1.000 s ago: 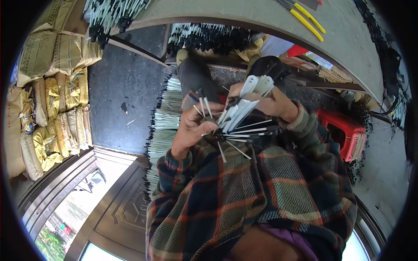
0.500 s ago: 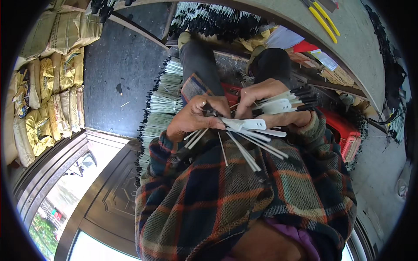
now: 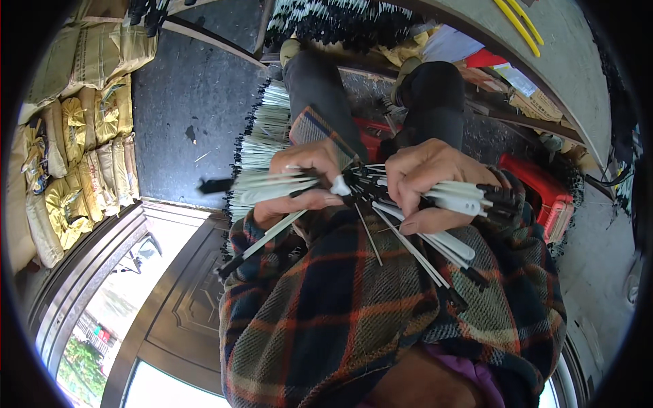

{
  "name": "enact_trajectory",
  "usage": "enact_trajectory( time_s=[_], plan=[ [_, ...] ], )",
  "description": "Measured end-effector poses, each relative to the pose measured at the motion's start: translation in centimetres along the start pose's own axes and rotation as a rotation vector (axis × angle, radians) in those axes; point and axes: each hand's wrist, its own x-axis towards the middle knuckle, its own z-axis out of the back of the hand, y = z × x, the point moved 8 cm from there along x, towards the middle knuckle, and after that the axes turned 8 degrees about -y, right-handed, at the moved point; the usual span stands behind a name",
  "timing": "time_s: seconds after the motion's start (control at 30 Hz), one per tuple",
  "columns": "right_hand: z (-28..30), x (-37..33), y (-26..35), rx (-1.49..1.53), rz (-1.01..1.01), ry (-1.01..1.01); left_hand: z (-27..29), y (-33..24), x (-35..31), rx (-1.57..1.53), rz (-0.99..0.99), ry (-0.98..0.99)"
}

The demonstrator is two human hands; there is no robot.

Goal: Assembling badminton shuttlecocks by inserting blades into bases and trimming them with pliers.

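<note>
My left hand [image 3: 309,166] is closed round a bundle of thin white rods with black ends [image 3: 272,187], which sticks out to the left. A small white piece [image 3: 340,185] shows at its fingertips. Closed as well, my right hand [image 3: 435,177] grips another bunch of white rods [image 3: 456,199] with black ends and a flat white strip with holes. Between the hands, dark rod ends [image 3: 364,182] meet in a cluster. Loose white rods [image 3: 415,251] and a flat white strip [image 3: 452,245] fan out below it, over my lap. My palms hide how the rods join.
Dense piles of similar rods [image 3: 262,136] lie beside my left leg and beyond my feet. A red plastic object [image 3: 541,197] is at my right. Sacks [image 3: 88,136] are stacked at far left. Yellow-handled pliers [image 3: 520,24] lie on the grey tabletop [image 3: 571,61].
My hands have moved apart. The left one now has rods pointing left, and the right has turned over its bunch. The flat white strips that spanned between them have shifted down and right.
</note>
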Motion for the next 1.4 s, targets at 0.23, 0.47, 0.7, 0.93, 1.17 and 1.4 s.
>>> enact_trajectory(
  time_s=[0.23,0.47,0.7,0.93,1.17,1.4],
  plan=[
    [0.3,-1.1,-0.1,-0.109,0.140,-0.289,0.8,0.3,-2.3,-0.008,-0.119,-0.025],
    [-0.4,0.7,0.3,-0.012,0.261,-0.510,1.8,0.1,-3.1,-0.050,-0.059,-0.371],
    [-0.9,1.3,-0.1,-0.214,0.138,-0.437,1.7,0.6,-3.3,-0.095,-0.002,-0.434],
    [-1.1,1.5,-0.2,-0.234,0.144,-0.400,1.7,0.7,-3.7,-0.122,-0.014,-0.441],
    [-1.2,1.4,-0.5,-0.275,0.130,-0.380,1.5,0.2,-3.1,-0.041,-0.030,-0.402],
    [-0.1,1.2,-1.9,-0.110,0.036,-0.484,0.5,2.9,-4.0,-0.100,0.268,-0.334]
  ],
)
